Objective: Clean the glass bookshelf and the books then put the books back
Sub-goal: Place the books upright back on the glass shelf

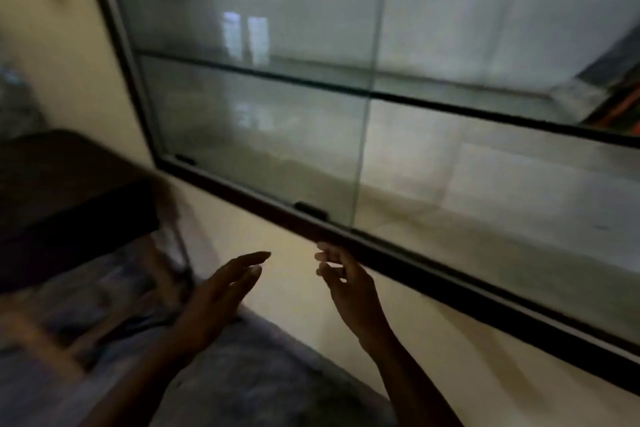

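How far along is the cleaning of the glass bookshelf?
Done, it seems: most of the glass bookshelf stands emptied; only blurred shapes, perhaps books, show at its far right. In hand: nothing; the left hand and right hand are open and empty. Left: whether the glass is wiped cannot be told; the books must go back.

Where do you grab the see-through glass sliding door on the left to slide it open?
Probably the small black tab on the bottom edge of the left glass sliding door, near its right side. The pane is flat and smooth, so that tab looks like the best grip. Reach in from below and in front; the right hand is just under it.
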Tool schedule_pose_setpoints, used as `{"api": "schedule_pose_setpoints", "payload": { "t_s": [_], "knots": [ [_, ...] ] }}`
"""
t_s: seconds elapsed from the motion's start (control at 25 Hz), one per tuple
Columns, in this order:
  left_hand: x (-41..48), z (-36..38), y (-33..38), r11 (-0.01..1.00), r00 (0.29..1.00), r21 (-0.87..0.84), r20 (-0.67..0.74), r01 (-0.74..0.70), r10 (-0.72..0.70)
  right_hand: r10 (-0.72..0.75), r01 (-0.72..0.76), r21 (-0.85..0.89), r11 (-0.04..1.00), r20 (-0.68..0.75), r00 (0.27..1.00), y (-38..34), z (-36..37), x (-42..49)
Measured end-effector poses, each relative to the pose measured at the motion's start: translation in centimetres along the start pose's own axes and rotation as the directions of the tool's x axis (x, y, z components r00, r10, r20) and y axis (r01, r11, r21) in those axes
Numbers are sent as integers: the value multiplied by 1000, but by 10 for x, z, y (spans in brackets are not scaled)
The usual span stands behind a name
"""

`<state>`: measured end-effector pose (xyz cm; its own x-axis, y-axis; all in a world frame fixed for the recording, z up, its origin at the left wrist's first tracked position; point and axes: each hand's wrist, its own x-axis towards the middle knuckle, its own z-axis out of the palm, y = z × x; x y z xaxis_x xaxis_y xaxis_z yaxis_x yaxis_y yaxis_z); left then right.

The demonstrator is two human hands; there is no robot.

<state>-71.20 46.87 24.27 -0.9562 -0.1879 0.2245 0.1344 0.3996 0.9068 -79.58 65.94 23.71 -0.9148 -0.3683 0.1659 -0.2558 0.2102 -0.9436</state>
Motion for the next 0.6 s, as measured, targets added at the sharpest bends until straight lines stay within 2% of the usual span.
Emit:
{"api": "schedule_pose_setpoints", "payload": {
  "t_s": [0.12, 0.24, 0.4, 0.52, 0.6],
  "knots": [
    [-86, -56, -64, 971, 946, -31, -223, 235, -236, 119, -91, -115, 989, 258, 959, 22, 95, -18],
    [-185, -121, -108, 878, 799, -107, -376, 466, -470, 176, -43, -262, 964, 508, 843, 30, 213, -53],
    [-327, -203, -152, 740, 536, -184, -581, 647, -612, 155, 35, -221, 975, 779, 607, -4, 377, -131],
    [-422, -253, -181, 621, 352, -318, -603, 716, -715, 112, 104, -164, 981, 915, 387, -20, 484, -191],
    [-475, -277, -200, 551, 265, -377, -591, 744, -762, 163, 157, -208, 965, 952, 259, -14, 535, -220]
  ]
}}
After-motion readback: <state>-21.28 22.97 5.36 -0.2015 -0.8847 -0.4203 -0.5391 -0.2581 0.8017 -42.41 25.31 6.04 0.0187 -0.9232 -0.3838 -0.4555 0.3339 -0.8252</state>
